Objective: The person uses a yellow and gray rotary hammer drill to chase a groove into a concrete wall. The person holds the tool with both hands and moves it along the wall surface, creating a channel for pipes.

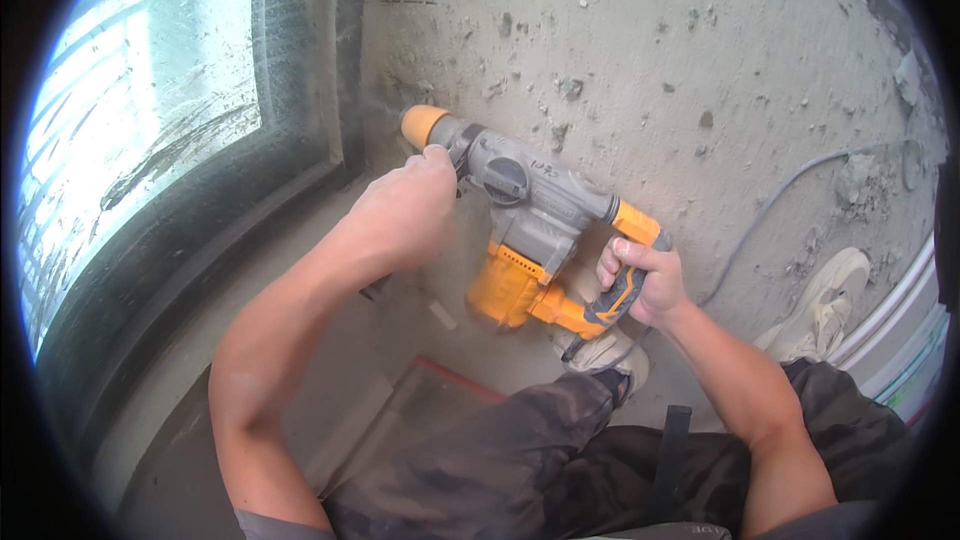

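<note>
A rotary hammer (548, 198) with a grey body, an orange nose and an orange motor housing lies across the middle of the view, its nose at the upper left. My left hand (415, 202) is closed just behind the nose, by the black collar, gripping the side handle, which the fingers mostly hide. Around the black and orange rear handle wraps my right hand (655, 280), fingers curled through the loop. The tool's tip is lost in dust near the dark frame, so I cannot tell whether a bit touches anything.
A bright, smeared window pane (180, 90) in a dark frame (310, 50) fills the left. Rubble (570, 89) dots the dusty concrete. A grey cable (775, 198) curves at the right. My shoes (835, 305) and a red-edged flat piece (455, 378) are below; white strips (890, 315) lie far right.
</note>
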`<state>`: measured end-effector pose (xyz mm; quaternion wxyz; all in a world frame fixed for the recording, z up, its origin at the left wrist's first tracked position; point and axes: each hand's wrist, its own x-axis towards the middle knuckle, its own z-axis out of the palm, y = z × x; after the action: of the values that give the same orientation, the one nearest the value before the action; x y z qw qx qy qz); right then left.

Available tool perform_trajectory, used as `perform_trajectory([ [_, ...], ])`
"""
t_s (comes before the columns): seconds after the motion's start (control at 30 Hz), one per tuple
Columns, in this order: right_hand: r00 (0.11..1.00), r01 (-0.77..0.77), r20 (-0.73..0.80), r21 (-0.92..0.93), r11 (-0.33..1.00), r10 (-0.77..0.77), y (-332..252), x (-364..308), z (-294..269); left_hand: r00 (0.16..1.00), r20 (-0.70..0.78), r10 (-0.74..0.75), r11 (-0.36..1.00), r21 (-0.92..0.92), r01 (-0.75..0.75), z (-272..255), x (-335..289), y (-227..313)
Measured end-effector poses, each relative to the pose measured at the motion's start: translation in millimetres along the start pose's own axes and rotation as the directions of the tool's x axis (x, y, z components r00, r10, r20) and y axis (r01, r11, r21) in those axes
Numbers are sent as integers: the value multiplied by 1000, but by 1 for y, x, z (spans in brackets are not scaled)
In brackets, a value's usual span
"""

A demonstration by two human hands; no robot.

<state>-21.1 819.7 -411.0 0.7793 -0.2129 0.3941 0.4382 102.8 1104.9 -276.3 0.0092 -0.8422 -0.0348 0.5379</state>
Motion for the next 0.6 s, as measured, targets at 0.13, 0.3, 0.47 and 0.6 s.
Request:
perform_trajectory([
  [0.13, 999, 32, 3, -8, 999, -32, 8, 1, 5, 999, -25, 22, 1000, -22, -22, 6, -1, -12],
  [0.3, 996, 80, -17, -81, 994, -82, 9, -2, 17, 997, -69, 26, 998, -52, -30, 12, -5, -23],
  [0.47, 992, 119, -16, -144, 982, -123, -6, -6, 29, 996, -86, -12, 998, -62, 7, 13, -4, -25],
  [0.6, 983, 173, -23, -207, 963, -181, -11, -19, 47, 991, -128, -25, 998, -57, 18, 11, -3, -26],
])
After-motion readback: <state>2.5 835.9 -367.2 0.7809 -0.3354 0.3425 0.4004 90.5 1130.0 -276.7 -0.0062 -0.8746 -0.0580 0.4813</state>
